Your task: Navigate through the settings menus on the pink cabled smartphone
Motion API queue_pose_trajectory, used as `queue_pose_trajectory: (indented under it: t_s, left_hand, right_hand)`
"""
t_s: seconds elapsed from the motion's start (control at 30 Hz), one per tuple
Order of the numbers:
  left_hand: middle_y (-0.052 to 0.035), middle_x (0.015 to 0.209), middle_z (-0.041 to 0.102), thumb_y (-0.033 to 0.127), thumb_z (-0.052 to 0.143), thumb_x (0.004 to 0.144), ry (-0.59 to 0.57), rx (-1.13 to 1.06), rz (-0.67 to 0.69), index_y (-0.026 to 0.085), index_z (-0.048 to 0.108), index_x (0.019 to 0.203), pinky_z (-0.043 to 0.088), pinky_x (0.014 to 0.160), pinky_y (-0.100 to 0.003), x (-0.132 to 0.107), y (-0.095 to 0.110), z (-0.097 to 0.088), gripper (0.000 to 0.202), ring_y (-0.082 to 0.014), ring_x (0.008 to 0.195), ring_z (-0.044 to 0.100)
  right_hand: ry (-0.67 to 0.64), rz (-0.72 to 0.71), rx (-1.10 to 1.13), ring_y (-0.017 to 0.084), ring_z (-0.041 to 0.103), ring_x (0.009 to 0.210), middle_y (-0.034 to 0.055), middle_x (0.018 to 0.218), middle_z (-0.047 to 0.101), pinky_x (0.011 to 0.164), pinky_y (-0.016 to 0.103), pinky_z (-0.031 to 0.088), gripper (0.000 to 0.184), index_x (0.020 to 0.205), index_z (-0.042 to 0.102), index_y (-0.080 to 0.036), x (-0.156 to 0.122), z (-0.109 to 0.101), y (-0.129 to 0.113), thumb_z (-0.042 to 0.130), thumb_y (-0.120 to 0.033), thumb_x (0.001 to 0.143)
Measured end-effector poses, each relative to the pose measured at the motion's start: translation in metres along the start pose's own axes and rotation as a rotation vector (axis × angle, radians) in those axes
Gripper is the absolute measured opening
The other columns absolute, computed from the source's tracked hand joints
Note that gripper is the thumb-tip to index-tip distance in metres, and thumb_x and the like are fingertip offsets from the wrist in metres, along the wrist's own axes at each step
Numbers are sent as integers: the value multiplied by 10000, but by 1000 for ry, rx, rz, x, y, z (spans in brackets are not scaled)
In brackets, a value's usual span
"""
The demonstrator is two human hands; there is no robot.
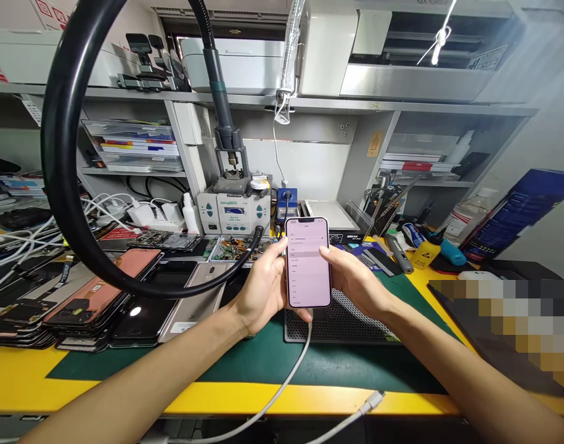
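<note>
A smartphone [308, 271] is upright in front of me, its lit pinkish screen showing a list with a slider near the top. My left hand [267, 280] is closed around its left side, thumb at the left edge and a fingertip showing below. My right hand [355, 277] grips the other side; its thumb rests on the screen's right edge, while its other fingers are hidden behind. From the phone's bottom edge a white charging cable [304, 351] runs down past the bench edge. Behind and below the phone lies a black perforated mat [355, 317] on a green work mat [258, 364].
Stacked phones and screens [101, 290] fill the left side, under a black hose [62, 123] looping from the hot-air station [235, 213]. A loose cable plug [371, 402] hangs at the front edge. Tweezers [392, 203] and a yellow bottle [425, 251] stand at right.
</note>
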State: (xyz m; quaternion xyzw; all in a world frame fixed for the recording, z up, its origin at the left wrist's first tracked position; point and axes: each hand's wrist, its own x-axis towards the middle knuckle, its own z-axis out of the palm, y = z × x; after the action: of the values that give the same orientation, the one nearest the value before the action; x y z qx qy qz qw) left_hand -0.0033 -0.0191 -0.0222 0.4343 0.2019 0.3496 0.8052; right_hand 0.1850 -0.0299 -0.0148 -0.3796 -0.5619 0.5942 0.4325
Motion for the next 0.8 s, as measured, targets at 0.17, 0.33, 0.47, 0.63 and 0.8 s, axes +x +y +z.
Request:
queue_pose_trajectory:
  t_s: [0.17, 0.33, 0.47, 0.63, 0.8]
  left_hand:
    - [-209, 1004, 741, 623, 313, 1024, 9, -15, -22, 84, 667, 1298, 627, 650, -384, 0, 1, 0, 701, -315, 908, 721]
    - [-228, 1016, 734, 645, 311, 1010, 69, -54, -80, 68, 666, 1284, 631, 640, -423, 1, 4, 2, 731, -334, 897, 719]
    - [-237, 1063, 725, 671, 300, 1001, 70, -72, -108, 74, 681, 1259, 628, 603, -444, 1, 6, 2, 754, -353, 907, 712]
    - [-234, 1118, 708, 695, 326, 987, 80, -65, -117, 78, 711, 1211, 622, 584, -431, -1, 8, 3, 761, -348, 920, 697]
    - [-236, 1164, 694, 753, 345, 956, 97, -56, -137, 91, 711, 1257, 618, 603, -431, -2, 10, 3, 814, -346, 940, 686]
  right_hand:
    - [-37, 16, -3, 282, 691, 988, 78, 1078, 773, 868, 418, 550, 544, 1178, 720, -248, -1, -1, 0, 507, -692, 946]
    - [-44, -5, 1, 292, 679, 1105, 66, 1268, 742, 898, 413, 548, 610, 1364, 640, -290, -2, 0, -2, 480, -710, 952]
    - [-60, 5, 6, 310, 652, 1210, 71, 1379, 700, 960, 442, 540, 628, 1434, 592, -283, -3, 2, -5, 444, -688, 978]
    - [-62, 10, 25, 313, 630, 1263, 68, 1415, 684, 1030, 466, 514, 600, 1442, 593, -271, -5, 3, -4, 396, -644, 1015]
    - [-53, 19, 14, 317, 631, 1264, 61, 1417, 684, 1031, 476, 508, 601, 1420, 616, -294, -4, 2, -2, 404, -670, 1002]
